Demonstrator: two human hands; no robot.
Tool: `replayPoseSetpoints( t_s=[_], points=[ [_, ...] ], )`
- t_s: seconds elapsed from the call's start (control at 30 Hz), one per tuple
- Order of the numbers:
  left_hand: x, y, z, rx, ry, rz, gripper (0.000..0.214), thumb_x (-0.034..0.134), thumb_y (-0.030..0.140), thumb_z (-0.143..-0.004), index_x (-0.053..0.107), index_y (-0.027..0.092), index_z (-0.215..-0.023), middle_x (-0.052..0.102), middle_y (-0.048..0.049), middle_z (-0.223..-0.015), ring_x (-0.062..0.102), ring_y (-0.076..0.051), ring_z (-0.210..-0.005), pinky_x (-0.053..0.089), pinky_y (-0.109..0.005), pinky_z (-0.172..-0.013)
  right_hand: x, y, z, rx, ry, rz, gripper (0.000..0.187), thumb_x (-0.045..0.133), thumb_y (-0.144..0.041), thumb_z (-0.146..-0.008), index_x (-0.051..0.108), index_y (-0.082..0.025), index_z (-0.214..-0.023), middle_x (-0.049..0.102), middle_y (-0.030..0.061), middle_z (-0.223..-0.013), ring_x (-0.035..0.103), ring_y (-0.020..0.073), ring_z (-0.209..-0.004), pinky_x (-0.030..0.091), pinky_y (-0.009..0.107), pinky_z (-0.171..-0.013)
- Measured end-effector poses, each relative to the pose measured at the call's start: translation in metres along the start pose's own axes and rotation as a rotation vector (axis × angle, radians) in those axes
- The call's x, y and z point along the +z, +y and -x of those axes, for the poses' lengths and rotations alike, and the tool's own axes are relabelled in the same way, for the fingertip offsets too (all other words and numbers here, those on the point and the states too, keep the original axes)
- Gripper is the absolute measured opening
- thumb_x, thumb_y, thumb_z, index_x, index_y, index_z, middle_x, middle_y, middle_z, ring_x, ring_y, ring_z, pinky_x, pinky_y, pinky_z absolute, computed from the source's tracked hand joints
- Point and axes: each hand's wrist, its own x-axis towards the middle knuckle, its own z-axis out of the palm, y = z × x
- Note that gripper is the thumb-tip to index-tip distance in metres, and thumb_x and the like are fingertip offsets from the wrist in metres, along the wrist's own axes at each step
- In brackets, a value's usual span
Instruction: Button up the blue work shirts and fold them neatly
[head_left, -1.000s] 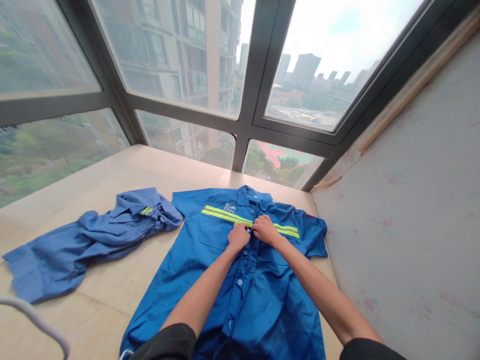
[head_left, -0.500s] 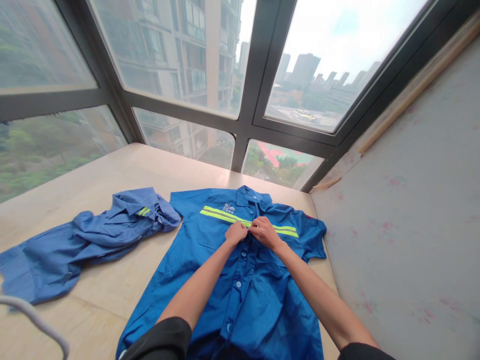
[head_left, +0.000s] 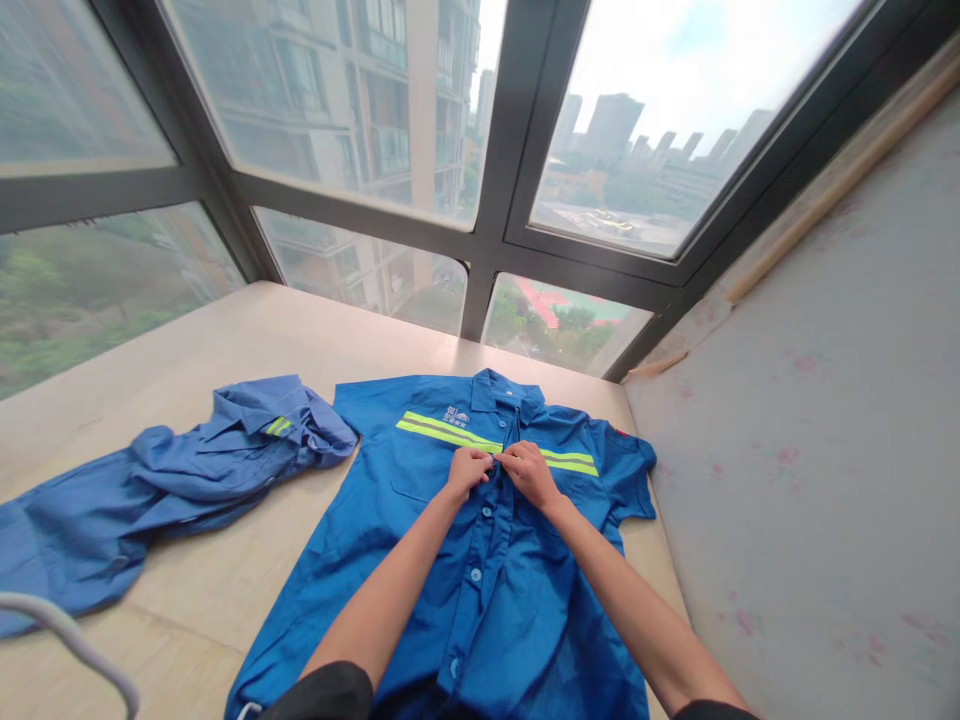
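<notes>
Cloth was pinched by both hands: the left hand (head_left: 466, 470) and the right hand (head_left: 529, 472) were closed, fingertip to fingertip, on the buttoned front strip of a bright blue short-sleeved work shirt (head_left: 390, 530), just below its yellow-green reflective stripe (head_left: 435, 432). The shirt was laid flat, front up and collar away from the person, on a pale wooden table (head_left: 225, 340) beside the dark-framed window (head_left: 495, 200). Spread so, its front strip was kept straight and within reach of both hands, and the strip's two edges were judged to be held together from either side. A duller blue crumpled shirt (head_left: 172, 480) was left on the table to the left, just beside the first and perhaps touching its sleeve. What lay between the fingertips was hidden by the hands themselves, so whether a button was gripped could not be told. The bright shirt's hem was cut off by the lower edge and by a dark sleeve (head_left: 322, 695); a white curved bar (head_left: 67, 635), perhaps a hanger, was only partly shown at the lower left; the small badge above the stripe could not be read
</notes>
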Motion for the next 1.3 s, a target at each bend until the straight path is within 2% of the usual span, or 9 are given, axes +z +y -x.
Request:
replayPoseSetpoints(
  t_s=[0.13, 0.33, 0.57, 0.73, 0.8, 0.9, 1.03, 1.3],
  points=[
    [-0.001, -0.001, 0.002, 0.006, -0.007, 0.095, 0.013, 0.06, 0.016, -0.085, 0.067, 0.009, -0.078, 0.063, 0.0004, -0.059, 0.049, -0.004, -0.039, 0.033, -0.014, -0.037, 0.008, 0.003, 0.005, 0.048, 0.047, -0.062, 0.023, 0.056, -0.02, -0.096, 0.077, -0.029, -0.102, 0.067, 0.0039, -0.079, 0.054, 0.0178, -0.078, 0.039, 0.03, -0.072],
    [0.002, -0.004, 0.001, 0.045, -0.001, 0.161, 0.009, 0.067, 0.018, -0.082, 0.068, 0.009, -0.08, 0.066, -0.0008, -0.066, 0.054, -0.005, -0.041, 0.036, -0.014, -0.037, 0.016, 0.006, 0.011, 0.09, 0.089, -0.159, 0.023, 0.056, -0.019, -0.095, 0.077, -0.029, -0.101, 0.066, 0.0029, -0.078, 0.055, 0.0173, -0.076, 0.04, 0.029, -0.07],
    [0.004, -0.013, 0.002, 0.123, -0.024, 0.149, 0.018, 0.07, 0.026, -0.08, 0.07, 0.009, -0.085, 0.068, -0.0028, -0.066, 0.062, -0.01, -0.051, 0.051, -0.021, -0.05, 0.015, 0.004, 0.009, 0.126, 0.049, -0.179, 0.026, 0.055, -0.018, -0.095, 0.077, -0.029, -0.1, 0.067, 0.0031, -0.078, 0.055, 0.0176, -0.075, 0.042, 0.031, -0.072],
    [0.009, -0.02, 0.009, 0.248, 0.051, 0.032, 0.033, 0.077, 0.033, -0.07, 0.072, 0.011, -0.094, 0.071, -0.0039, -0.074, 0.065, -0.014, -0.065, 0.052, -0.024, -0.062, 0.014, 0.002, 0.008, 0.147, 0.032, -0.205, 0.029, 0.055, -0.013, -0.091, 0.077, -0.029, -0.103, 0.068, 0.0041, -0.081, 0.057, 0.019, -0.078, 0.043, 0.032, -0.072],
    [0.009, -0.021, 0.01, 0.287, 0.091, -0.032, 0.03, 0.077, 0.028, -0.068, 0.072, 0.012, -0.093, 0.072, -0.0049, -0.08, 0.066, -0.016, -0.074, 0.052, -0.026, -0.07, 0.014, 0.003, 0.008, 0.146, 0.038, -0.213, 0.03, 0.056, -0.013, -0.09, 0.077, -0.029, -0.103, 0.068, 0.0039, -0.08, 0.057, 0.0191, -0.077, 0.043, 0.032, -0.072],
    [0.009, -0.019, 0.009, 0.319, 0.114, -0.129, 0.021, 0.069, 0.017, -0.072, 0.073, 0.013, -0.092, 0.073, -0.0049, -0.084, 0.066, -0.016, -0.079, 0.051, -0.027, -0.077, 0.016, 0.004, 0.008, 0.142, 0.059, -0.241, 0.026, 0.058, -0.015, -0.091, 0.078, -0.029, -0.099, 0.069, 0.0037, -0.08, 0.058, 0.0192, -0.077, 0.043, 0.032, -0.072],
    [0.006, -0.014, 0.009, 0.323, 0.11, -0.267, 0.022, 0.061, 0.01, -0.075, 0.075, 0.016, -0.091, 0.075, -0.0059, -0.089, 0.067, -0.018, -0.085, 0.049, -0.027, -0.082, 0.016, 0.006, 0.007, 0.136, 0.06, -0.289, 0.023, 0.059, -0.018, -0.092, 0.078, -0.03, -0.095, 0.072, 0.0032, -0.081, 0.06, 0.019, -0.077, 0.043, 0.033, -0.073],
    [0.007, -0.005, 0.014, 0.262, 0.115, -0.445, 0.029, 0.054, 0.012, -0.081, 0.075, 0.02, -0.099, 0.075, -0.0083, -0.105, 0.066, -0.022, -0.099, 0.046, -0.028, -0.087, 0.017, 0.007, 0.006, 0.169, 0.007, -0.245, 0.019, 0.063, -0.015, -0.088, 0.078, -0.028, -0.089, 0.073, 0.0022, -0.084, 0.061, 0.0183, -0.081, 0.041, 0.031, -0.073]
  ],
)
